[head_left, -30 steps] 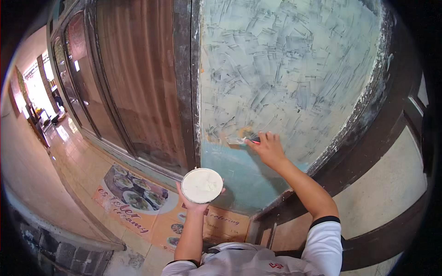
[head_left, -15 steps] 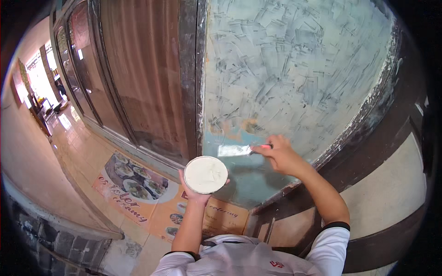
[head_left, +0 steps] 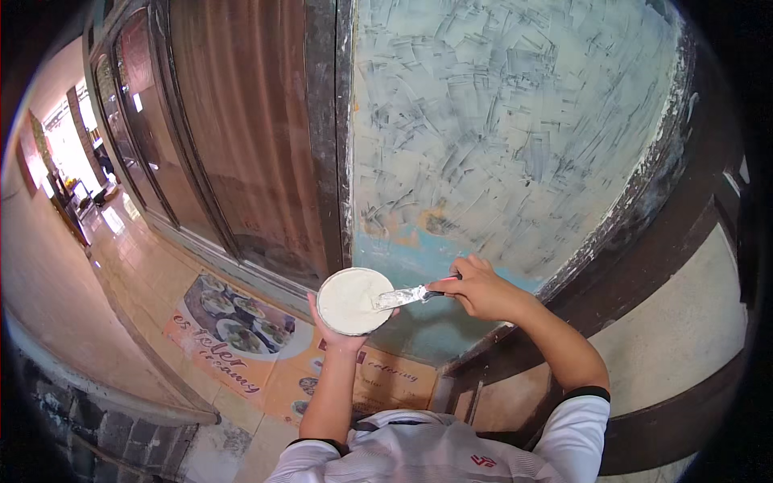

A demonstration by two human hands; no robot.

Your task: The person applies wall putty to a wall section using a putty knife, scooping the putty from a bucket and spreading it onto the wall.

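My left hand (head_left: 342, 336) holds a round tub of white putty (head_left: 348, 302) from below, its fingers wrapped round the sides. In my right hand (head_left: 481, 290) is a putty knife (head_left: 403, 297), gripped by its dark and red handle. The metal blade, smeared with white, reaches over the tub's right side, and its tip touches the putty. Behind both hands stands a wall panel (head_left: 499, 121) covered in streaky pale putty strokes. Lower down, a band of bare blue-green paint (head_left: 411, 251) shows, with tan patches along its upper edge.
A dark wooden frame with a brown curtained window (head_left: 241, 137) adjoins the panel on the left. An orange printed banner (head_left: 241, 338) lies on the tiled floor. Dark trim (head_left: 636, 209) edges the panel at right. A low wall (head_left: 80, 306) runs along the far left.
The putty knife has moved left and down from in front of the blue-green wall into the tub's putty. The tub has shifted very slightly left and up.
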